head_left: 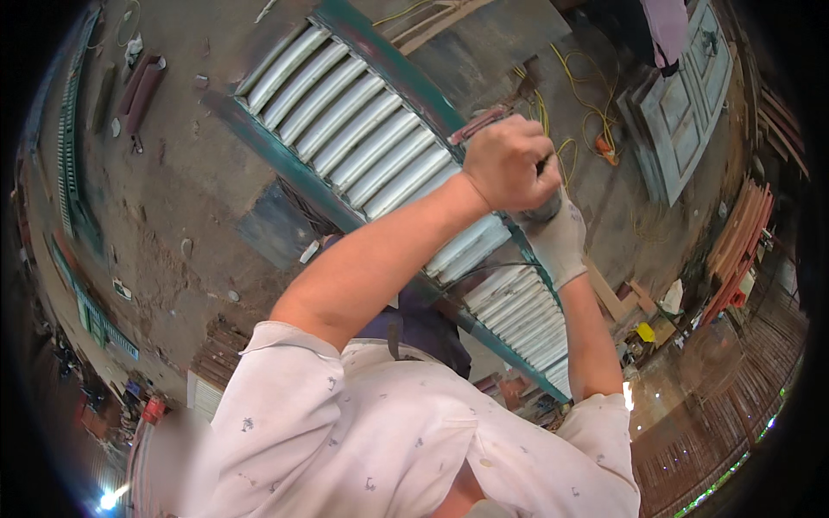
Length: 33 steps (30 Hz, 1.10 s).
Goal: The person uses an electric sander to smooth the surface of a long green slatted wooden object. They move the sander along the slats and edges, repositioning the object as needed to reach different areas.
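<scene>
A louvred door panel (371,142) with a green frame and bare silvery slats runs diagonally in front of me. Over its right-hand frame rail, my left hand (511,164), bare, is closed in a fist. My right hand (560,233), in a pale glove, wraps the dark rounded body of a hand-held power tool (546,209) just behind it. A reddish part (479,123) sticks out past my left knuckles, close to the rail. Both hands grip the tool; its exact kind is mostly hidden under them. A black cord (488,266) curves across the panel near my right wrist.
Pale panelled doors (678,116) lean together at the far right, near a person in a pink garment (665,30). A yellow cable (587,95) loops over the floor to an orange object (606,148). Reddish boards (738,246) are stacked at right; green louvred frames (71,147) line the left.
</scene>
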Available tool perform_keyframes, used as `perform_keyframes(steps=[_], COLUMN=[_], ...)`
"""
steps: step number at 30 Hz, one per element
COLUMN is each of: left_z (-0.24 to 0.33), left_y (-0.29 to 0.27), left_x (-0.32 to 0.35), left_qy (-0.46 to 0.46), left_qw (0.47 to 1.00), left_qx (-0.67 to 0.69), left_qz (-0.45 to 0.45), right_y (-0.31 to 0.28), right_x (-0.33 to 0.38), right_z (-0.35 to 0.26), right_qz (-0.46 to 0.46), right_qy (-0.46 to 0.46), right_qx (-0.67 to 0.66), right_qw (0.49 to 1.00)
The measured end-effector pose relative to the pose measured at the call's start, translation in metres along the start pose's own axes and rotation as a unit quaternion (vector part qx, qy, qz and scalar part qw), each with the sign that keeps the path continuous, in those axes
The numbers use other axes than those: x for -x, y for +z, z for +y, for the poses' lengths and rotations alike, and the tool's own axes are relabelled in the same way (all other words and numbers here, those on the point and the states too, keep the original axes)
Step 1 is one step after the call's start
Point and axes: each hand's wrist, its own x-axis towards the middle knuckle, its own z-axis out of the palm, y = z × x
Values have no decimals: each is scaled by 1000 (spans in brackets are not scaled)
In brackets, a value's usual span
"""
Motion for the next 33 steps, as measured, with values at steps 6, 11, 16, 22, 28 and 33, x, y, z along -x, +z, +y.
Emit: perform_keyframes(steps=[6,11,16,22,28,33], left_z=[-59,-112,-155,-179,-125,-50], left_y=[-87,-157,-223,-260,-183,-81], left_x=[-63,-111,-156,-176,-122,-60], left_qy=[-4,-15,-80,1,16,-12], left_qw=[998,997,996,995,993,997], left_qx=[-56,-63,-24,-85,-113,-53], left_qz=[-1,44,35,43,45,52], right_y=[-9,-8,-2,-11,-27,-19], right_x=[-78,-140,-198,-211,-148,-91], right_z=[-106,-192,-266,-295,-216,-92], right_qz=[-9,7,-4,39,-18,-15], right_qy=[-33,-75,-84,-163,-118,-94], right_qx=[6,25,27,20,17,81], right_qw=[999,997,996,986,993,992])
